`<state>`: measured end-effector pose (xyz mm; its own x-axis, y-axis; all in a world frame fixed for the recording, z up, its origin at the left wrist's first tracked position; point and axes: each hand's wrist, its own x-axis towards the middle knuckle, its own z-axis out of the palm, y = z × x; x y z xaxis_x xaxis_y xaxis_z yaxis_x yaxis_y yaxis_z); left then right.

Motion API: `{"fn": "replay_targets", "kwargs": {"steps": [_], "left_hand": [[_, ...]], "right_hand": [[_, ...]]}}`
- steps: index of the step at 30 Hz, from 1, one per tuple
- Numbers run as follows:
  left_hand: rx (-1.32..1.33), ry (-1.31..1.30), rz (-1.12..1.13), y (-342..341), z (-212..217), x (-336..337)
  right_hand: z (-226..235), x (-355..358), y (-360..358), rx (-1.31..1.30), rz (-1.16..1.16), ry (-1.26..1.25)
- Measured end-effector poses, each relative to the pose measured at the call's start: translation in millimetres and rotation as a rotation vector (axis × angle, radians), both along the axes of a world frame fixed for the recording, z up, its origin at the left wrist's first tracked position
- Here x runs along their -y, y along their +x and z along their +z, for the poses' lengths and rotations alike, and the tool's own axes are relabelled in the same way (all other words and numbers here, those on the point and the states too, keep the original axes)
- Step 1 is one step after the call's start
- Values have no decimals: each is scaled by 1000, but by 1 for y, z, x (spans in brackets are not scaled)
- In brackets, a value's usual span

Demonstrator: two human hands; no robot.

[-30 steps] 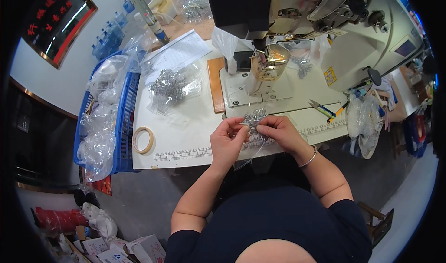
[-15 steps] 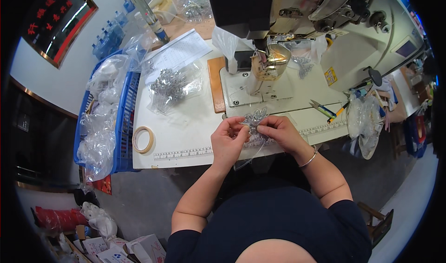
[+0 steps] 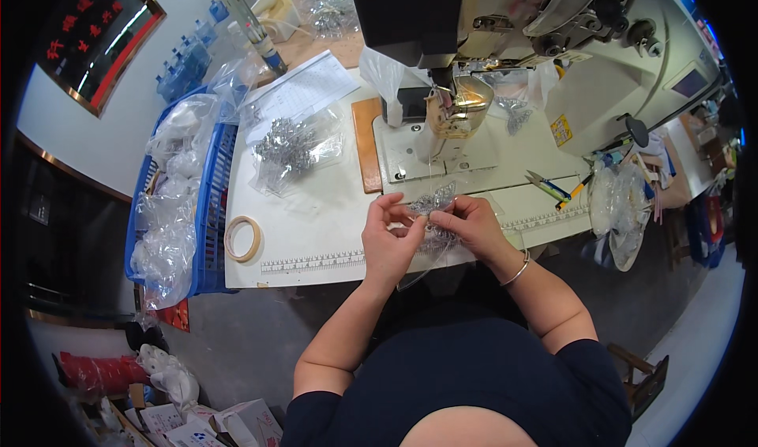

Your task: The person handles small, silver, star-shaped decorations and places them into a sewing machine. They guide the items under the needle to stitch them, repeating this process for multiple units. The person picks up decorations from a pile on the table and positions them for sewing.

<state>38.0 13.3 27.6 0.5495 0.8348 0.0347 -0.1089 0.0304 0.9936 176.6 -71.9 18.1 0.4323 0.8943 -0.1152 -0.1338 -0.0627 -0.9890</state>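
The left hand [image 3: 391, 238] and right hand [image 3: 474, 227] each close in a pinching grip, thumb to fingers, on a silvery piece [image 3: 434, 200] held between them over the bench [image 3: 316, 222]; fingers hide the exact contact, seemingly snug. Beyond the grip stands a sewing machine [image 3: 545, 20]; snips [image 3: 550, 185] lie to its right.

The silver piece [image 3: 444, 197] is lacy and glittery, its upper end spreading past the fingertips like a small wing. Pinched between both hands [image 3: 392, 246], it is over the surface's [image 3: 316, 224] near edge, its lower part partly hidden, thin pale strands trailing below.
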Motion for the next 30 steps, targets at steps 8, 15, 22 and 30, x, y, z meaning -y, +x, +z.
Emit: {"fn": "replay_targets", "kwargs": {"steps": [8,15,22,30], "left_hand": [[130,-330,-360,-1,-5,-17],[208,-428,-393,-1,-13,-16],[192,-369,-421,-1,-6,-11],[148,-328,-403,-4,-9,-10]], "right_hand": [[10,1,-7,46,-62,55],[8,4,-3,81,-54,37],[6,6,-2,121,-60,18],[19,12,-6,454,35,105]]}}
